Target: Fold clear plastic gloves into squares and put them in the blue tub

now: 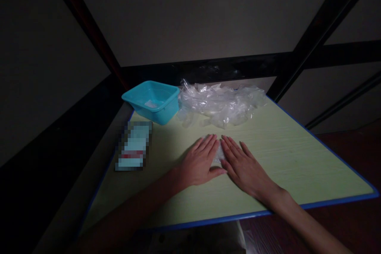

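Observation:
A small piece of clear plastic (218,154), perhaps a bag, lies flat on the table, mostly covered by my hands. My left hand (201,162) rests palm down over its left part, fingers stretched out and thumb pointing right. From the other side, my right hand (242,166) lies flat with its fingertips on the plastic's right edge. Neither hand grips anything. Behind them is a loose heap of crumpled clear plastic bags (223,103).
The pale green table (297,166) has a blue edge. A turquoise plastic basket (165,116) stands at the back left, with a small pale piece inside. Nearer me, at the left edge, lies a pixelated flat object (135,145). A wall (208,16) rises behind the table.

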Demonstrator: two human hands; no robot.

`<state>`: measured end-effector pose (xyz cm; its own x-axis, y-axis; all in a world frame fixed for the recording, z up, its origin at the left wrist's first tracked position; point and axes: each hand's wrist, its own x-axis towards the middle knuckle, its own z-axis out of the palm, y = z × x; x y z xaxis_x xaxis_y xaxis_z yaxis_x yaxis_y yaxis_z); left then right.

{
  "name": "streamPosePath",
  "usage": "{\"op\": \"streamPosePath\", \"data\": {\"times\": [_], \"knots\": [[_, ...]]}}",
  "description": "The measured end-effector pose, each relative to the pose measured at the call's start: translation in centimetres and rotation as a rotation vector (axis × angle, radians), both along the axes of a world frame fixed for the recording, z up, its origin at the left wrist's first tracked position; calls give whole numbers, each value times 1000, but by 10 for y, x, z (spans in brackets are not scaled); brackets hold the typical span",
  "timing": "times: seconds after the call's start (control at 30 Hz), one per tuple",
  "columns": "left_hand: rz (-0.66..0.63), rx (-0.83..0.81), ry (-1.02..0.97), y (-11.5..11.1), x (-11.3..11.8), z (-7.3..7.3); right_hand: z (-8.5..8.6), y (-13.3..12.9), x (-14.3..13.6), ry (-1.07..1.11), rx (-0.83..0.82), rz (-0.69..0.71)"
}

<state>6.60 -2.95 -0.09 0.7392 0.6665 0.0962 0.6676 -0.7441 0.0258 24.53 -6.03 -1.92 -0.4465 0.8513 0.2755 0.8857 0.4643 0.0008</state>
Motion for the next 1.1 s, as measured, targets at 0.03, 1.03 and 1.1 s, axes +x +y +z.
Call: {"op": "streamPosePath", "data": {"times": [0.03,1.03,1.1], "knots": [[2,-5,2,0,0,0,-1,0,0,-5,11,3],[10,26,-32,-1,-3,-4,-4,-5,13,12,53,5],[22,17,-27,-2,-6,-2,-4,-5,14,35,44,0]]}}
